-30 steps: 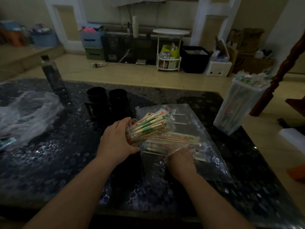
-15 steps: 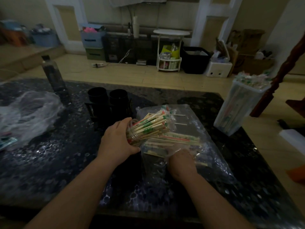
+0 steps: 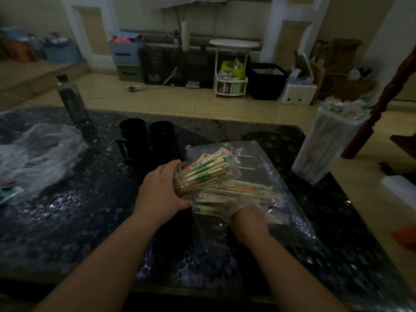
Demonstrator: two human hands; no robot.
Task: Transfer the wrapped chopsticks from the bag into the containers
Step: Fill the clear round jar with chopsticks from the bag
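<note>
The left hand (image 3: 161,194) curls around a tilted clear container (image 3: 180,188) packed with wrapped chopsticks (image 3: 209,172), mid-table (image 3: 78,210). The right hand (image 3: 247,219) lies inside the bag (image 3: 286,176) nearer the table's right edge, on loose chopsticks (image 3: 247,190). Film blurs its fingers, so its grasp cannot be told.

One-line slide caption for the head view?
Left hand grips a clear container of wrapped chopsticks tilted over the plastic bag; right hand reaches inside it.
</note>
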